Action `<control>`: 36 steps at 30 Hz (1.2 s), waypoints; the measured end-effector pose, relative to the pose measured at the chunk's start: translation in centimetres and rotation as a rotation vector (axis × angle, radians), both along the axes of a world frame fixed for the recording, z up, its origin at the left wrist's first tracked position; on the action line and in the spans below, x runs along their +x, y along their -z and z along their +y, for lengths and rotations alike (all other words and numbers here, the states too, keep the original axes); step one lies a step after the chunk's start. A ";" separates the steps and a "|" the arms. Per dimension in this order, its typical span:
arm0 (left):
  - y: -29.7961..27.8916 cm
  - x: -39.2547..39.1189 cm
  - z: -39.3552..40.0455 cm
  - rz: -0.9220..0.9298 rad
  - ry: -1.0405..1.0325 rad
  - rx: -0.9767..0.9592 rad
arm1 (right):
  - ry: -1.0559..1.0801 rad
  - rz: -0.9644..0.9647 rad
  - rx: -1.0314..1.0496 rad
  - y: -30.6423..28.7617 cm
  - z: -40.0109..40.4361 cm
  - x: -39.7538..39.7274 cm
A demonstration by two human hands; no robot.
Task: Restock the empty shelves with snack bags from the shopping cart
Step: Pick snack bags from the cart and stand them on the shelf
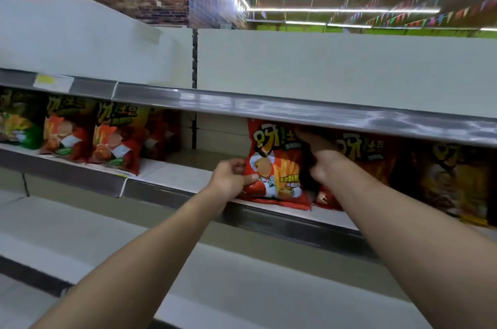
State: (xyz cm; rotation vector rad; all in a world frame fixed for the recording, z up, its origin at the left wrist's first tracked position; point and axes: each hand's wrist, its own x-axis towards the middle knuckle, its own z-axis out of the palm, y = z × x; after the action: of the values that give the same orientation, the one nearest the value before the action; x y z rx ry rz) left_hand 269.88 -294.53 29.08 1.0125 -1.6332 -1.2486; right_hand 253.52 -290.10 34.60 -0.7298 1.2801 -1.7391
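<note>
- My left hand (230,176) gripped the lower left edge of the red snack bag (274,164) at centre frame, thumb over its front face.
- My right hand (321,156) reached in past the bag's right edge, fingers curled toward its top corner under the shelf lip; it looked like a hold on the bag, though the fingertips were partly hidden.
- The bag stood roughly upright, leaning slightly, its bottom seam on the front of the middle shelf (172,176). Judged: being seated, not yet let go.
- Just right of it, touching or nearly so, another red bag (357,156) stood behind my right wrist; further right, a dark yellow-brown bag (451,180), blurred.
- Left of my left hand, a bare stretch of the same shelf, then a row of bags at left frame: three orange-red bags (113,140) and a green bag (18,124) at the far edge.
- Top shelf (295,110) across the upper frame: nothing showed on it from this angle.
- Lower shelf (67,234) at lower left: no bags showed there.
- Progress, my estimate: middle shelf partly filled with a gap in the centre; top and lower shelves appeared undone, so most of the job was left.
- Shopping cart was out of view; couldn't tell how much stock remained.
</note>
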 end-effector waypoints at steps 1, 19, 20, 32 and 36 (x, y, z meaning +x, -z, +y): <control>0.0 0.0 -0.4 -0.005 -0.007 0.012 | -0.011 -0.005 0.004 0.2 -0.4 -0.1; 2.1 4.9 2.8 -0.041 -0.165 -0.200 | 0.004 0.121 -0.040 2.9 3.0 3.1; 2.3 6.3 3.7 -0.006 -0.188 -0.183 | 0.050 0.118 -0.065 3.1 3.6 3.4; 16.8 31.3 5.4 -0.162 -0.143 0.241 | 0.152 0.332 0.114 22.9 9.5 29.8; 23.2 41.3 4.0 -0.333 -0.008 0.382 | 0.046 0.286 0.354 31.7 9.2 40.3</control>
State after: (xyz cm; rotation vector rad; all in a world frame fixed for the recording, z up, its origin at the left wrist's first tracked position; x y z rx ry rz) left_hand 311.13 -290.53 5.93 1.5277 -1.6638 -1.4828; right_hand 293.85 -280.89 2.94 -0.7605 1.7564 -1.4212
